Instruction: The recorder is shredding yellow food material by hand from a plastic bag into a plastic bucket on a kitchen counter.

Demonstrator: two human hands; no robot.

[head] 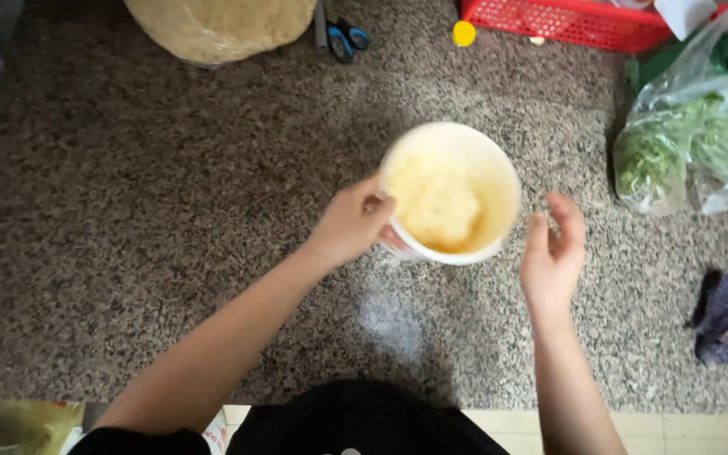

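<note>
Speckled granite counter (170, 211) all around. Left hand (351, 221) has its fingers curled over the near rim of a white bowl (452, 192) with yellow mush inside, steadying it mid-counter. Right hand (554, 253) hovers just beside, loosely cupped, holding nothing. Looks like a mixing step, so a spoon or fingers go in. Farther off: 1 bag of greens (684, 152), red basket (575, 21), blue-handled scissors (343, 35).
</note>
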